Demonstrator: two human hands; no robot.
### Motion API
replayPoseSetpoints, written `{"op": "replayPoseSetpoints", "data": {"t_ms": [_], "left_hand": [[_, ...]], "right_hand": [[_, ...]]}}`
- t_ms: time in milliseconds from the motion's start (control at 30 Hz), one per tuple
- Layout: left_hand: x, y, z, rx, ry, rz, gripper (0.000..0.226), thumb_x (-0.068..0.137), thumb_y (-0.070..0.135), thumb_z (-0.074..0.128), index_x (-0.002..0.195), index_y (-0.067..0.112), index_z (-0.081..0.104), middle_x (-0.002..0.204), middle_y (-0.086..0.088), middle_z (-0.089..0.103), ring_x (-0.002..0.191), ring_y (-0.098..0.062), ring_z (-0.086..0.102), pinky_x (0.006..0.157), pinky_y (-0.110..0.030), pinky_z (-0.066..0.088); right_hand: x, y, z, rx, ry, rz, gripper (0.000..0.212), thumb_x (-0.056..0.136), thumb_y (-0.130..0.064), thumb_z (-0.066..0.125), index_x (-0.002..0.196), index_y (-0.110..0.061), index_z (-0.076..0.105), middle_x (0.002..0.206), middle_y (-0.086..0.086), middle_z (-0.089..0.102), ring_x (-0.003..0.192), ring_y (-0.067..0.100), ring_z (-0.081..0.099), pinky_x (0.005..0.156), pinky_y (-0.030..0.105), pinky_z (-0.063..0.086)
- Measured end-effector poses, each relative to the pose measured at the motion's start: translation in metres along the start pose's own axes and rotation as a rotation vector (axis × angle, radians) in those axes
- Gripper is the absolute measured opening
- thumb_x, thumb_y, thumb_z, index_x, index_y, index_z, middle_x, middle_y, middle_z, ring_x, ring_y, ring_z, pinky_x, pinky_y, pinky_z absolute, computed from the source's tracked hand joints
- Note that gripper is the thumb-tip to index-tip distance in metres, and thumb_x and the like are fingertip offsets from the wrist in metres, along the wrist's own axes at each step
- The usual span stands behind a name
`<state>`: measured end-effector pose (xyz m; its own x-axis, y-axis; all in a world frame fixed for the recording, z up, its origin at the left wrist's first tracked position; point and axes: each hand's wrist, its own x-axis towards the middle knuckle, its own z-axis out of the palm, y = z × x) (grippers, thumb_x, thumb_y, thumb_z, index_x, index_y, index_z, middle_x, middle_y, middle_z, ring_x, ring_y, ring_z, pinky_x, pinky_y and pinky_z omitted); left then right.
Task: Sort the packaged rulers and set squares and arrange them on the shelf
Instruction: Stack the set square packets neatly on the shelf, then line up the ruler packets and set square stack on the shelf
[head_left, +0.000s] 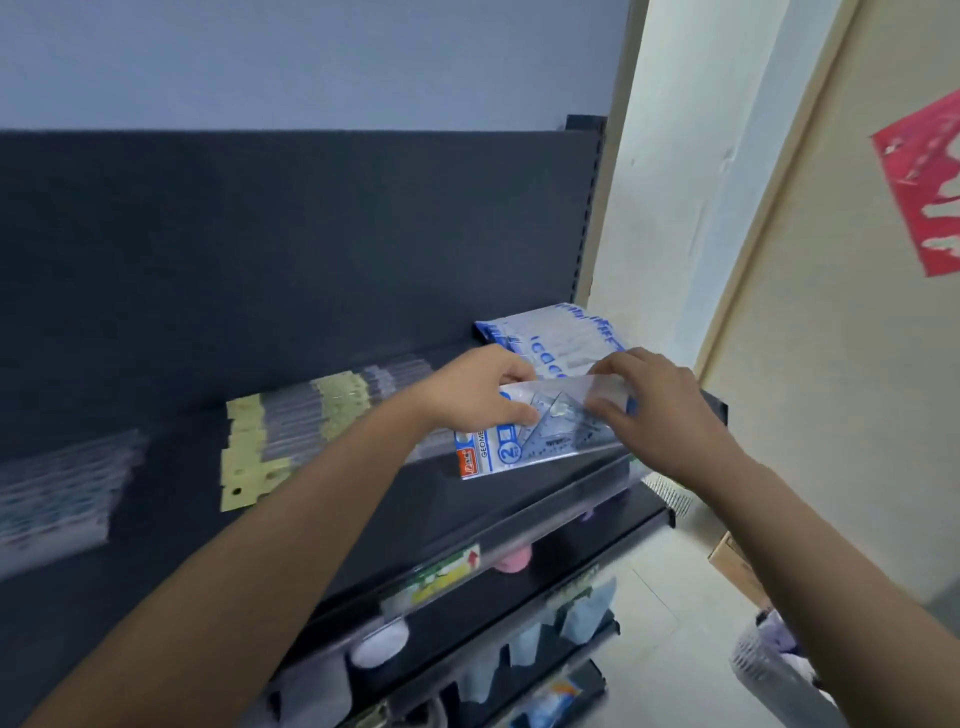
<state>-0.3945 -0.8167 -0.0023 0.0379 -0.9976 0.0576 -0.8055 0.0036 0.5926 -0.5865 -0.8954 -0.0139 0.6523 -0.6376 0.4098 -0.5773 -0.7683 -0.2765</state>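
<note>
A red paper cutout (924, 187) hangs on the beige door (831, 364).

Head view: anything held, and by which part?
The set square pack: left hand pinches its top-left edge, right hand holds its right end.

Blue and white on clear plastic set square pack (524, 448), pale yellow tops on clear ruler packs (249, 447), black metal shelf (176, 525).

At the shelf's (467, 512) right end, a set square pack (540, 441) is held between the left hand (467, 389) and right hand (654, 410), a stack of packs (561, 338) just behind it, ruler packs (296, 431) to its left.
</note>
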Motion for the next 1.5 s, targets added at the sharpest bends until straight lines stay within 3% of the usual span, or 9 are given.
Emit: {"op": "replayPoseSetpoints", "data": {"t_ms": [167, 367, 567, 667, 900, 1133, 1267, 1400, 1500], "left_hand": [[0.060, 0.031, 0.039, -0.114, 0.028, -0.096, 0.013, 0.085, 0.021, 0.069, 0.094, 0.023, 0.061, 0.098, 0.007, 0.063, 0.106, -0.016, 0.061, 0.078, -0.025, 0.043], [0.111, 0.040, 0.061, -0.094, 0.093, -0.181, 0.011, 0.085, 0.017, 0.067, 0.084, 0.025, 0.060, 0.079, 0.013, 0.061, 0.073, -0.007, 0.058, 0.056, -0.014, 0.039], [0.161, 0.014, 0.066, 0.092, 0.068, -0.238, 0.012, 0.084, 0.024, 0.069, 0.093, 0.022, 0.062, 0.094, 0.004, 0.058, 0.086, -0.013, 0.055, 0.066, -0.023, 0.038], [0.172, 0.000, 0.065, 0.133, -0.095, -0.322, 0.030, 0.078, 0.032, 0.076, 0.102, 0.023, 0.060, 0.093, 0.007, 0.058, 0.080, -0.008, 0.054, 0.064, -0.019, 0.040], [0.182, -0.019, 0.060, 0.112, -0.146, -0.370, 0.035, 0.077, 0.037, 0.078, 0.105, 0.029, 0.057, 0.097, 0.011, 0.057, 0.081, -0.004, 0.055, 0.064, -0.019, 0.043], [0.184, -0.020, 0.065, 0.133, 0.058, -0.407, 0.040, 0.074, 0.040, 0.079, 0.106, 0.031, 0.056, 0.102, 0.013, 0.055, 0.084, 0.002, 0.052, 0.068, -0.015, 0.041], [0.177, -0.010, 0.071, 0.266, 0.140, -0.503, 0.046, 0.073, 0.046, 0.075, 0.112, 0.028, 0.056, 0.113, 0.012, 0.057, 0.098, -0.004, 0.053, 0.090, -0.028, 0.046], [0.171, 0.006, 0.085, 0.447, 0.230, -0.599, 0.053, 0.080, 0.049, 0.066, 0.124, 0.025, 0.051, 0.125, 0.009, 0.053, 0.117, -0.015, 0.048, 0.098, -0.033, 0.035], [0.163, 0.020, 0.094, 0.548, 0.315, -0.699, 0.062, 0.083, 0.058, 0.058, 0.134, 0.025, 0.044, 0.135, 0.008, 0.048, 0.123, -0.018, 0.043, 0.102, -0.035, 0.026]], "right_hand": [[0.007, 0.085, -0.009, 0.080, -0.041, -0.022, 0.015, 0.087, -0.020, 0.061, 0.101, -0.016, 0.060, 0.098, -0.003, 0.055, 0.097, 0.022, 0.052, 0.075, 0.029, 0.035], [0.041, 0.135, -0.008, 0.095, -0.123, -0.047, 0.017, 0.088, -0.028, 0.061, 0.101, -0.018, 0.058, 0.103, 0.000, 0.059, 0.095, 0.023, 0.055, 0.079, 0.038, 0.046], [0.082, 0.163, 0.009, 0.040, -0.270, -0.033, 0.027, 0.085, -0.029, 0.063, 0.111, -0.021, 0.056, 0.113, 0.000, 0.060, 0.102, 0.022, 0.057, 0.081, 0.033, 0.046], [0.099, 0.170, 0.019, 0.096, -0.430, -0.030, 0.037, 0.079, -0.025, 0.070, 0.114, -0.021, 0.056, 0.111, 0.001, 0.060, 0.100, 0.021, 0.056, 0.084, 0.035, 0.048], [0.137, 0.181, 0.036, 0.160, -0.650, -0.033, 0.046, 0.071, -0.033, 0.080, 0.109, -0.020, 0.058, 0.104, -0.002, 0.056, 0.090, 0.016, 0.050, 0.063, 0.024, 0.039], [0.164, 0.191, 0.045, 0.112, -0.666, -0.131, 0.047, 0.075, -0.028, 0.077, 0.116, -0.022, 0.055, 0.123, 0.000, 0.057, 0.103, 0.018, 0.051, 0.085, 0.029, 0.042], [0.176, 0.194, 0.053, 0.075, -0.732, -0.196, 0.058, 0.070, -0.032, 0.081, 0.120, -0.027, 0.051, 0.125, -0.001, 0.056, 0.111, 0.021, 0.051, 0.095, 0.036, 0.044], [0.185, 0.192, 0.055, 0.006, -0.706, -0.349, 0.073, 0.067, -0.033, 0.080, 0.131, -0.032, 0.044, 0.130, -0.004, 0.050, 0.118, 0.021, 0.047, 0.102, 0.037, 0.039], [0.183, 0.187, 0.063, 0.056, -0.617, -0.499, 0.063, 0.080, -0.028, 0.066, 0.136, -0.033, 0.039, 0.138, -0.006, 0.043, 0.127, 0.019, 0.040, 0.108, 0.036, 0.031]]}}
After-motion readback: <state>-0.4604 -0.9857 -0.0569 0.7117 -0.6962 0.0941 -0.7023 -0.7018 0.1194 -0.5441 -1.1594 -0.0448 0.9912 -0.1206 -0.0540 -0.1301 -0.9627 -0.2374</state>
